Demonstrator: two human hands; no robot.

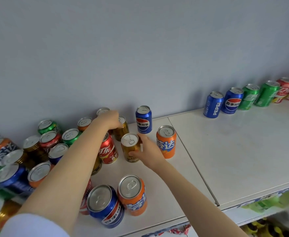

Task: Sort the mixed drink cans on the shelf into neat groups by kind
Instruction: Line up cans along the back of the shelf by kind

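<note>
Right hand (148, 152) grips the front gold can (131, 148): thumb on the near side of the body, fingers curled round the far right side. The can stands upright on the white shelf (242, 151).

Left hand (108, 119) reaches further back, fingers curled over the upper part of the rear gold can (123, 130), which stands upright close to the grey wall (140, 48). How firmly it is held cannot be told.

The two gold cans are near each other, mid-shelf. Red cola can (108, 149) is just left of the front one, partly under the left forearm.

Blue Pepsi can (143, 119) is upright beyond the right hand, near the wall. Orange Fanta can (166, 141) is just right of the right hand.

At the shelf's front edge, front blue can (104, 206) and front orange can (132, 195) stand side by side, touching.

Left end: mixed cluster (49, 139) of green, red, gold, blue and orange cans, ungrouped.

Far right along the wall: sorted row (248, 98) of two blue, two green, then red, standing in line.

White sleeve (34, 226) on the left arm.
</note>
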